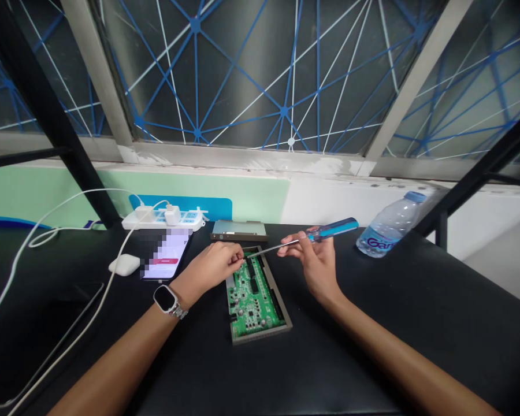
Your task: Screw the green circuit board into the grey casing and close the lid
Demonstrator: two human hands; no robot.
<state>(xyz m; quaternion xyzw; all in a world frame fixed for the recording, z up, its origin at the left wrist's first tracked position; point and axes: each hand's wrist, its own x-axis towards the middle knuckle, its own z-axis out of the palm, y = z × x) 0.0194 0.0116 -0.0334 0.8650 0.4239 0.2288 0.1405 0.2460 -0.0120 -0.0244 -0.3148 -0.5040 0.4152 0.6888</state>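
A green circuit board [247, 312] lies in a shallow metal frame [264, 334] on the black table. My right hand [318, 263] grips a screwdriver [333, 229] with a blue, clear handle. Its long shaft slants left, and the tip reaches the far end of the board. There my left hand [212, 263], wearing a watch [165, 299] on the wrist, has its fingers bent together at the frame's upper left corner. Whatever those fingertips hold, if anything, is too small to make out.
Behind the board sits a flat metal cover [238, 229]. At left are a phone [169, 254], a white earbud case [124, 264], a power strip [190, 220] and white cables [108, 283]. A water bottle [390, 225] stands tilted in view at right, near a black post [463, 173].
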